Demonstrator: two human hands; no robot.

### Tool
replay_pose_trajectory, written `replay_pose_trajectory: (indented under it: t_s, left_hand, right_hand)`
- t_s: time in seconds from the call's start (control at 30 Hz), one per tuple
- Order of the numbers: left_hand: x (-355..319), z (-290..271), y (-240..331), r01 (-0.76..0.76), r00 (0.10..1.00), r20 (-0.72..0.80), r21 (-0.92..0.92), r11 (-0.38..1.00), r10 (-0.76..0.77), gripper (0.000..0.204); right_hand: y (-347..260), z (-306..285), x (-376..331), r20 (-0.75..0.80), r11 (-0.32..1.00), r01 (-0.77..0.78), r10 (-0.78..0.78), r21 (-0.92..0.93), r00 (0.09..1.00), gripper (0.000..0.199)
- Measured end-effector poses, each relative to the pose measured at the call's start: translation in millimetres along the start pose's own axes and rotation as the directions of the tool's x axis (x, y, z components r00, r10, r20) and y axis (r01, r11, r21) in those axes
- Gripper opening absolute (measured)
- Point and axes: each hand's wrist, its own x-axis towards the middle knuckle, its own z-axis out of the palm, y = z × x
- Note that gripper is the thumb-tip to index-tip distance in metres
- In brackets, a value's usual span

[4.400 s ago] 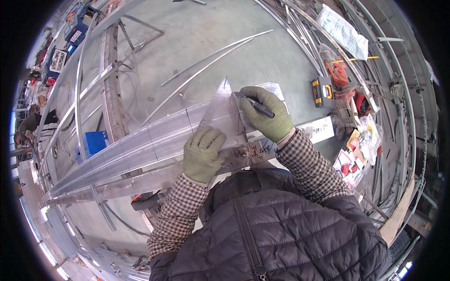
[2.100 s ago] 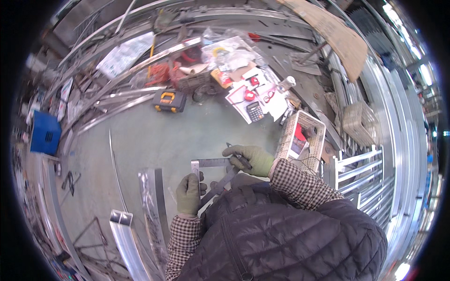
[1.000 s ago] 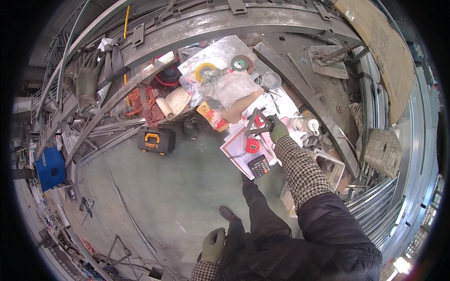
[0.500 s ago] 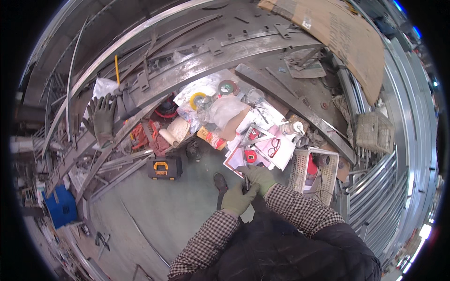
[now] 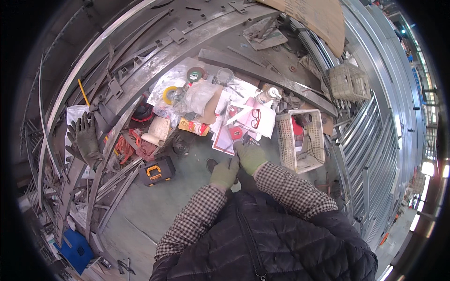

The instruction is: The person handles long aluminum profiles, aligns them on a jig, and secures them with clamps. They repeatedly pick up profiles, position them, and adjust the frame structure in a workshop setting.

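Observation:
Both my hands wear green gloves and meet in front of my chest. My left hand (image 5: 225, 171) has its fingers together, touching my right hand (image 5: 251, 157). The right hand's fingers curl toward a red round thing (image 5: 236, 132) lying on white papers (image 5: 253, 122) on the floor. A thin dark thing seems to sit between the fingertips, too small to make out. Red-framed glasses (image 5: 255, 117) lie on the papers just beyond.
A white plastic basket (image 5: 300, 140) stands right of the hands. A black-and-yellow tool case (image 5: 157, 171), a yellow tape roll (image 5: 168, 95), a white bottle (image 5: 269, 95) and dark gloves (image 5: 84, 138) lie around. Curved metal beams (image 5: 187, 42) ring the far side. A blue box (image 5: 77, 246) sits lower left.
I have turned away from the long metal profile to the pile of small things. My right hand reached out to the papers, then both hands came together in front of me.

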Motion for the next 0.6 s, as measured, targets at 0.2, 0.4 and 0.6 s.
replay_pose_trajectory:
  t_s: [0.2, 0.4, 0.6]
  left_hand:
    - [8.8, 2.8, -0.4, 0.125, 0.991, 0.034, 0.112, 0.986, -0.129, 0.07]
    - [19.4, 32.1, -22.8, -0.099, 0.993, -0.074, -0.141, 0.985, 0.089, 0.058]
    - [-1.4, 29.6, -10.6, -0.101, 0.99, 0.049, -0.401, 0.91, 0.131, 0.041]
  right_hand:
    - [-3.8, 22.2, -6.3, 0.038, 0.986, -0.15, 0.148, 0.068, 0.988, 0.026]
    - [12.4, 46.2, -13.0, -0.167, 0.906, -0.278, 0.342, 0.319, 0.925, 0.025]
    - [47.3, -10.1, -44.0, -0.212, 0.773, -0.27, 0.458, 0.574, 0.863, 0.034]
